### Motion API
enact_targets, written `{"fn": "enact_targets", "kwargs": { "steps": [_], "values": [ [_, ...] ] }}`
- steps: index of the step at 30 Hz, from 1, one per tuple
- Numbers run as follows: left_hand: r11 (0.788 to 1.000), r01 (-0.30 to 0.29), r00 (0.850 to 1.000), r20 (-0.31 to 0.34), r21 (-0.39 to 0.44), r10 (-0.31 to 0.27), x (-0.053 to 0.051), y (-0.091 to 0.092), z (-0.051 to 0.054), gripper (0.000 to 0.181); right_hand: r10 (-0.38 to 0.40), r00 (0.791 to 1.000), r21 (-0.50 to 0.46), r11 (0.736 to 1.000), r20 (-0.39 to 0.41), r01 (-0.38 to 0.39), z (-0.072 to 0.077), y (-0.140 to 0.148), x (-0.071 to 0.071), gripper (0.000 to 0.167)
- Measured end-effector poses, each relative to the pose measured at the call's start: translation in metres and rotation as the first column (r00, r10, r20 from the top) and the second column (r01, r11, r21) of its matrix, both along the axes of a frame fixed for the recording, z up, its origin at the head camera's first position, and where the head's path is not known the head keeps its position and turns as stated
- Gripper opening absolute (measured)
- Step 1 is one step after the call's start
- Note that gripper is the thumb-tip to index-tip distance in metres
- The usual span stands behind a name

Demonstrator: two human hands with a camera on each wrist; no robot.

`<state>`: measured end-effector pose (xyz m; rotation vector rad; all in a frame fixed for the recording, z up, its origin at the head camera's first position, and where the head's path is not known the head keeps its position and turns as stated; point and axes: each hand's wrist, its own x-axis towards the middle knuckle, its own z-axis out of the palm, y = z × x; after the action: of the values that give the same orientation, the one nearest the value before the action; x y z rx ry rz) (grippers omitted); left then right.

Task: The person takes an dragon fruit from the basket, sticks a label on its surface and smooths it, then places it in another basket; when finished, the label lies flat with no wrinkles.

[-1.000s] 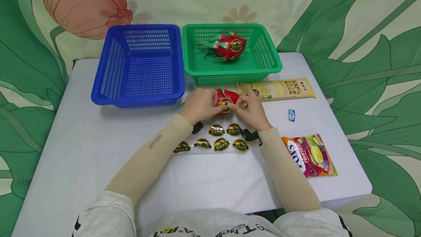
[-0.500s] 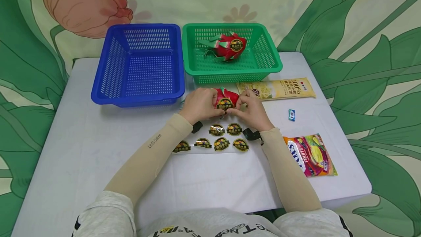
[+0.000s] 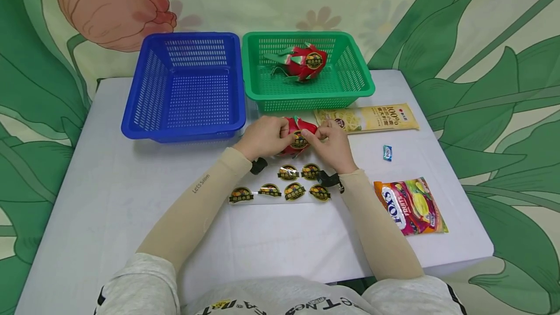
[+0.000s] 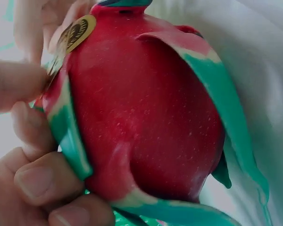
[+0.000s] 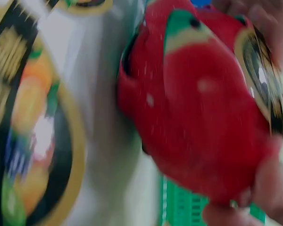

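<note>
Between both hands sits a red dragon fruit (image 3: 302,123) with green-tipped scales, on the table in front of the green basket. A round black-and-gold label sticker (image 3: 299,140) lies on its near side. My left hand (image 3: 265,136) grips the fruit's left end; in the left wrist view its fingers (image 4: 40,181) curl against the skin and the thumb touches the sticker's edge. At the right end, my right hand (image 3: 334,146) holds the fruit with curled fingers, its thumb at the sticker. The right wrist view is blurred, with the sticker (image 5: 259,70) seen edge-on.
A sheet of label stickers (image 3: 295,191) lies nearer the body. Behind stand a blue basket (image 3: 239,111) and a green basket (image 3: 315,103) holding another labelled dragon fruit (image 3: 306,62). To the right are a yellow pasta packet (image 3: 385,117), a small wrapped candy (image 3: 387,153) and a candy bag (image 3: 413,206).
Both thumbs have moved up from the sticker's lower edge onto its sides. The left hand has shifted slightly. The fruit stays in nearly the same spot.
</note>
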<state>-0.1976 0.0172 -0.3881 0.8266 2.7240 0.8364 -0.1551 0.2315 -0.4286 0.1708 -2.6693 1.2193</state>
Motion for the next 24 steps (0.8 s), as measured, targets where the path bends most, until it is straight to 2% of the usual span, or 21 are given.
{"fn": "enact_targets", "kwargs": {
  "steps": [3,6,10,16,24],
  "values": [
    [0.999,-0.024,1.000,-0.013,0.028,0.024,0.0009,0.0036,-0.0013,0.038,-0.074,0.997,0.020,0.997,0.000,0.074,0.0015,-0.0064,-0.0006,0.060],
    [0.998,-0.042,0.999,-0.026,0.045,0.044,0.0016,0.0068,-0.0030,0.042,-0.101,0.995,0.032,0.994,0.008,0.100,0.0026,-0.0078,-0.0006,0.062],
    [0.997,-0.066,0.997,-0.032,0.036,0.067,0.0023,0.0079,-0.0038,0.043,-0.071,0.997,0.021,0.997,0.017,0.070,0.0032,-0.0052,-0.0015,0.061],
    [0.998,-0.059,0.997,-0.044,-0.004,0.059,0.0035,0.0082,-0.0037,0.044,-0.034,0.999,-0.001,0.999,0.026,0.034,0.0033,-0.0026,-0.0024,0.057],
    [0.998,-0.058,0.998,-0.021,0.021,0.058,0.0033,0.0044,-0.0034,0.044,0.028,0.998,0.008,1.000,0.047,-0.028,0.0033,0.0020,-0.0017,0.049]
  ]
}}
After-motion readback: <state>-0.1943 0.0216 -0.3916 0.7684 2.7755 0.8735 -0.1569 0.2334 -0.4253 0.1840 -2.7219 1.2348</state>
